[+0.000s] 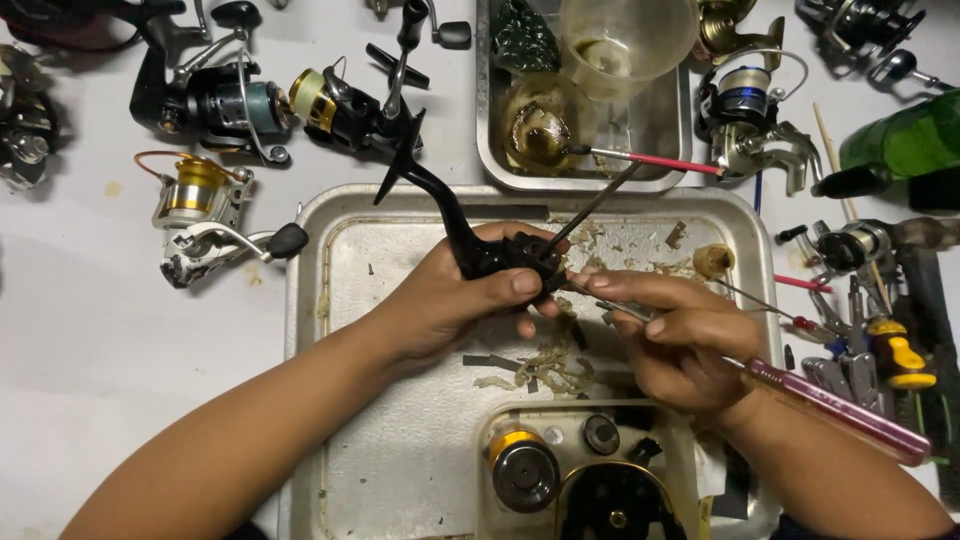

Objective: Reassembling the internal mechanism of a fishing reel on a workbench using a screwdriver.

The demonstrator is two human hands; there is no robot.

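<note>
Squarely over the metal tray [310, 300], the left hand [455, 300] grips a black reel body [490, 255] with its stem angled up past the tray's far rim — seemingly to face its opening toward the right hand [680, 345], which pinches thin metal tools [625, 310] and a pink-handled screwdriver [840, 410]. Bare tray floor lies left of the hands; the near rim is crowded by a spool [522, 470], and fishing reels [210, 215] lie beyond the left rim.

Both forearms come up from the bottom of the frame bare, no sleeves, watch or gloves. The left hand [455, 295] and right hand [680, 340] carry no rings; fingernails are short and plain.
</note>
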